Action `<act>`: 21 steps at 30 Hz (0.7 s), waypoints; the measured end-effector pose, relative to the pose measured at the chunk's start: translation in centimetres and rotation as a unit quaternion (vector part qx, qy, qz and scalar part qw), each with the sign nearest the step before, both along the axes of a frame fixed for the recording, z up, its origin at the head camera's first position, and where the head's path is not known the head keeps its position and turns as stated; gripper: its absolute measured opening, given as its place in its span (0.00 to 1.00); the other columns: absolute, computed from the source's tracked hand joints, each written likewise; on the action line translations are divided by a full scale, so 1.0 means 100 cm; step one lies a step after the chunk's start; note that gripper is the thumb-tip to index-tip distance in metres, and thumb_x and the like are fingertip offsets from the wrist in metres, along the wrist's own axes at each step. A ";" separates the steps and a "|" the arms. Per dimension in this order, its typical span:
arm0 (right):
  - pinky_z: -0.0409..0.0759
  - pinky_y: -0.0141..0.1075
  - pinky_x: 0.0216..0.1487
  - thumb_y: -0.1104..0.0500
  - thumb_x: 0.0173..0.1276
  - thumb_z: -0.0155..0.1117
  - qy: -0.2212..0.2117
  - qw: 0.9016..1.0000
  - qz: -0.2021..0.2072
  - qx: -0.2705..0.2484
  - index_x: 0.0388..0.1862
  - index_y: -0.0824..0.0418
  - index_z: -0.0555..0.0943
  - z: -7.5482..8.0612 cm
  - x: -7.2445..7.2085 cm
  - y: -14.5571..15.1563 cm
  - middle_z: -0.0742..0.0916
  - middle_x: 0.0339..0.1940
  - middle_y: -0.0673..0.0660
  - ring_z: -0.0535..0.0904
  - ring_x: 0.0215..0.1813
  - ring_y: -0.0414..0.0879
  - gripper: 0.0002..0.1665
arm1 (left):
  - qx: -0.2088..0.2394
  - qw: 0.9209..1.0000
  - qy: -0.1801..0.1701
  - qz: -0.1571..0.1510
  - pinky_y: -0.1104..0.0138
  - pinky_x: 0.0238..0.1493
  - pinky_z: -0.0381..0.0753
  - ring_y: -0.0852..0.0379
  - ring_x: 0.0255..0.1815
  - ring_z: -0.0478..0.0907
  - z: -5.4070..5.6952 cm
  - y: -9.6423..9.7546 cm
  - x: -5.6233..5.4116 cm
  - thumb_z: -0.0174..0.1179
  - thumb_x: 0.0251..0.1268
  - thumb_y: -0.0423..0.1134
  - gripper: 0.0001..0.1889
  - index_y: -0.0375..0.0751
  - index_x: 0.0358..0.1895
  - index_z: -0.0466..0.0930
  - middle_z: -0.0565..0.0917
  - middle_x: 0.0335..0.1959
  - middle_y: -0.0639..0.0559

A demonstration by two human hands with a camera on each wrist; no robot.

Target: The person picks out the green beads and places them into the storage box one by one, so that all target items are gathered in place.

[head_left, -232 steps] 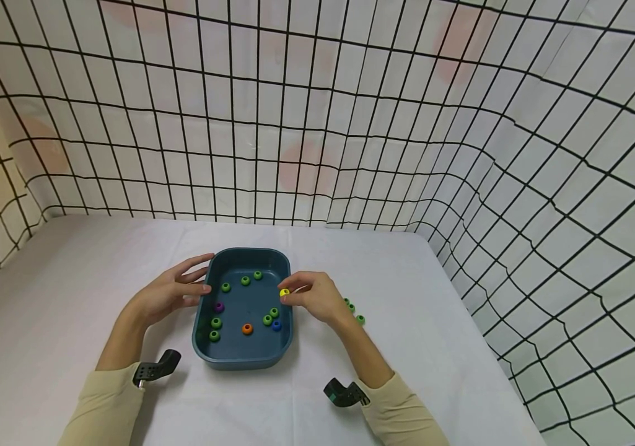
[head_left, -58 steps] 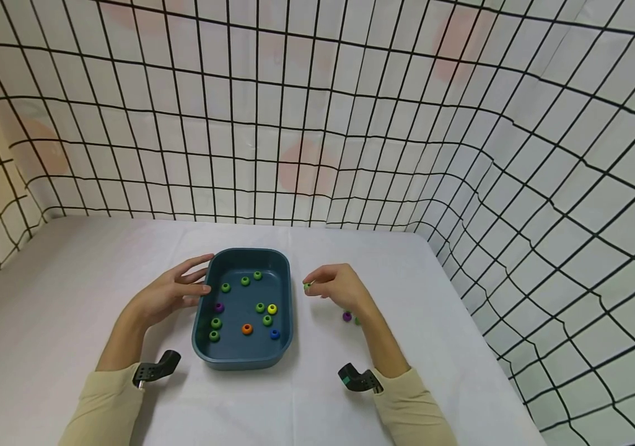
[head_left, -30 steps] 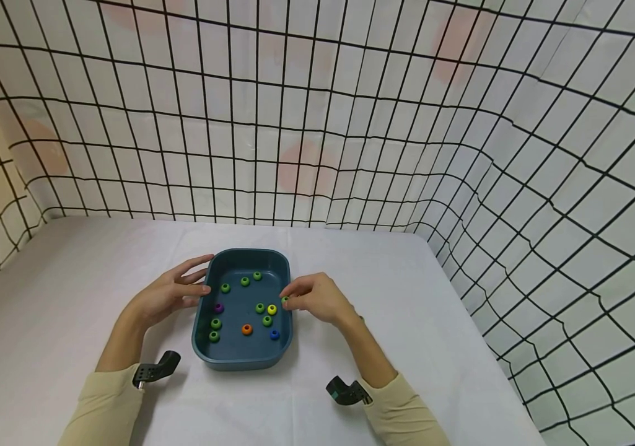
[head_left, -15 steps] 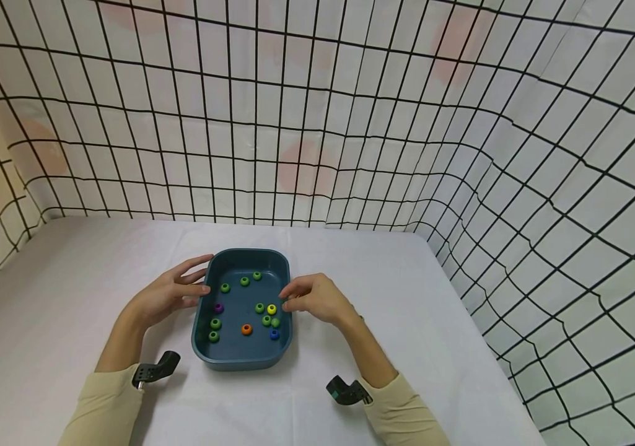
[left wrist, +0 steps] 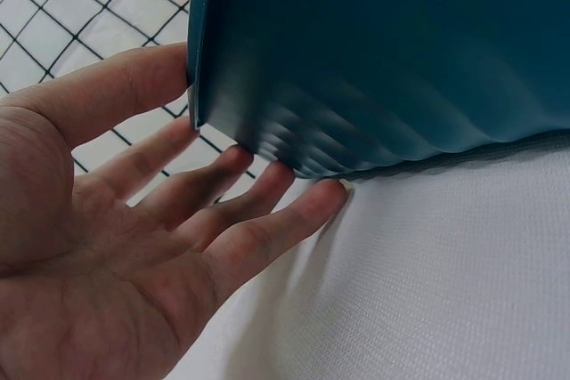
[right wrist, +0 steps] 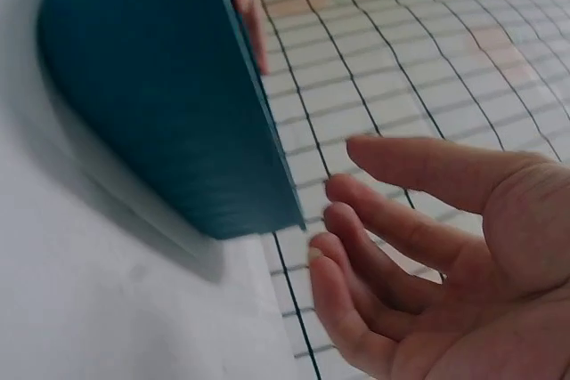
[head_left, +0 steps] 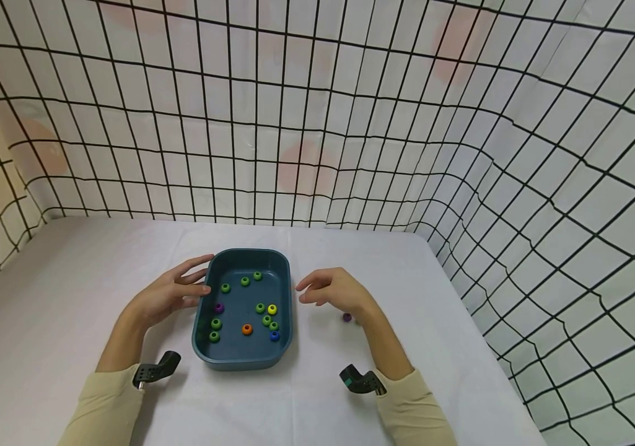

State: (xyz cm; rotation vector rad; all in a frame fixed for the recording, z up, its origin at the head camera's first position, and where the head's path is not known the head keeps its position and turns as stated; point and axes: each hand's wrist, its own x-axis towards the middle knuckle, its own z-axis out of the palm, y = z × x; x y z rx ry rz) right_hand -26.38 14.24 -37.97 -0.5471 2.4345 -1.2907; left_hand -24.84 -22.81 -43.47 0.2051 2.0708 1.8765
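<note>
A dark blue tray (head_left: pixel 241 365) holds several green beads (head_left: pixel 245 281), plus a yellow bead (head_left: pixel 272 309), an orange bead (head_left: pixel 247 329), a blue bead (head_left: pixel 275 336) and a purple bead (head_left: pixel 219 308). My left hand (head_left: pixel 168 296) rests against the tray's left side, its thumb at the rim and its spread fingertips against the outer wall in the left wrist view. Just right of the tray, my right hand (head_left: pixel 336 290) is in the air, fingers loosely bent and nothing between them. In the right wrist view its fingertips (right wrist: pixel 325 260) are apart from the tray wall.
On the white cloth a second purple bead (head_left: pixel 347 317) lies beside my right forearm, which partly hides something next to it. Black grid netting (head_left: pixel 317 111) over white sheeting borders the back and sides. Each wrist carries a black camera mount (head_left: pixel 157 367).
A green bead pinched in my right hand has dropped into the tray, near the blue bead. The right hand has since moved back right, off the rim. My left hand stays put.
</note>
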 end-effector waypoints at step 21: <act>0.82 0.41 0.48 0.60 0.63 0.72 -0.085 0.995 -0.039 0.046 0.53 0.63 0.86 -0.023 -0.027 0.068 0.91 0.41 0.54 0.84 0.44 0.47 0.19 | 0.003 1.000 0.005 -0.005 0.44 0.71 0.69 0.34 0.82 0.51 -0.001 -0.001 0.000 0.64 0.68 0.39 0.45 0.53 0.83 0.48 0.45 0.84 0.37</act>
